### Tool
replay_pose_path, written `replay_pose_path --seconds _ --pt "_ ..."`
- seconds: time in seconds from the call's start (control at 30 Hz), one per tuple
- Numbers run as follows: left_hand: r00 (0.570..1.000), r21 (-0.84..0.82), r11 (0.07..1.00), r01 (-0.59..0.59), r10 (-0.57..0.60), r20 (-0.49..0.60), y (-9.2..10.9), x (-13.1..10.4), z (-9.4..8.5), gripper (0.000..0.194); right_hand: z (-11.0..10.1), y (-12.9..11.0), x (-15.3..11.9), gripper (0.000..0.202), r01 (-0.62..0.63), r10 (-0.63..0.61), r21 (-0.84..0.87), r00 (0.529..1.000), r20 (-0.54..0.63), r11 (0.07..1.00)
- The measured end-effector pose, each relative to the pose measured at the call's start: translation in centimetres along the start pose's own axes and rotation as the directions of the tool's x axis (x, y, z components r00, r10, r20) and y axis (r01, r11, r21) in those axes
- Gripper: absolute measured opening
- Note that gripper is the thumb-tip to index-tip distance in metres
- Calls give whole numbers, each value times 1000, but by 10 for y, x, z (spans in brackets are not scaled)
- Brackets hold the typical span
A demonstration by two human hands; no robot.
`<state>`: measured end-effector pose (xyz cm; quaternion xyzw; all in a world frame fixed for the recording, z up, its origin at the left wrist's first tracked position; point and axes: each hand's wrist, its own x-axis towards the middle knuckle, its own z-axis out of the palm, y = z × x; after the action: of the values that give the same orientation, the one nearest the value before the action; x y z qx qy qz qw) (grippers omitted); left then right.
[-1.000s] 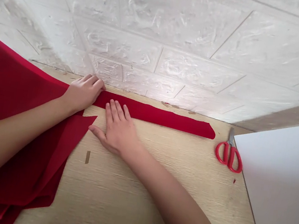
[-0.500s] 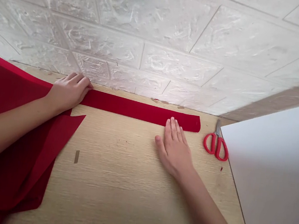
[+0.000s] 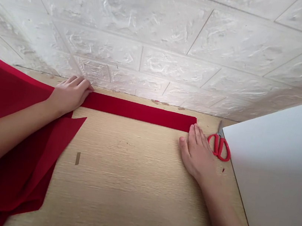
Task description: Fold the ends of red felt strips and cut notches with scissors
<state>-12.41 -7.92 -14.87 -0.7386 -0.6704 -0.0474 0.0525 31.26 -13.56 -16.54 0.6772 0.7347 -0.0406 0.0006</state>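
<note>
A flat, folded strip of red fabric point(image 3: 140, 111) runs left to right along the back of the wooden table. On its left part rests my left hand point(image 3: 70, 94), fingers bent and closed on the cloth, thumb hidden. My right hand point(image 3: 198, 151) lies flat at the strip's right end, fingers stretched out with the tips at the edge and the thumb apart. A large loose piece of red fabric point(image 3: 1, 159) spreads under and beside my left forearm, with a pointed corner toward the middle.
Scissors with red handles point(image 3: 224, 149) lie right beside my right hand, blades toward the wall. A white panel point(image 3: 278, 164) borders the table's right side. A textured white brick-pattern wall point(image 3: 163, 28) rises behind. A small brown mark point(image 3: 77, 158) shows on the wood.
My right hand has slid right along the strip to its end, nearer the scissors. The strip's right end now looks shorter and squarer. My left hand stays in place.
</note>
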Motion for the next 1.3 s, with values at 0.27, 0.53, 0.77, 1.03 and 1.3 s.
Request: replay_pose_path --seconds 0.27,0.53,0.77,1.03,1.3 --pt "1000 -74 997 -16 17 15 0 2 -9 30 4 2 -1 79 8 -7 24 1000 -26 1000" --pt "983 -68 985 -161 154 -101 65 -15 -42 42 4 3 0 76 15 -14 20 998 -63 1000" --pt "789 -160 786 -597 611 60 140 -49 -8 75 1 5 1 74 33 -29 39 995 -98 999" --pt "843 -239 834 -497 530 96 137 -51 12 77 0 4 0 70 8 -7 11 997 -80 1000" --pt "841 -256 831 -494 531 99 140 -51 12 84 -15 -39 1 75 331 -329 -17 926 -185 943"
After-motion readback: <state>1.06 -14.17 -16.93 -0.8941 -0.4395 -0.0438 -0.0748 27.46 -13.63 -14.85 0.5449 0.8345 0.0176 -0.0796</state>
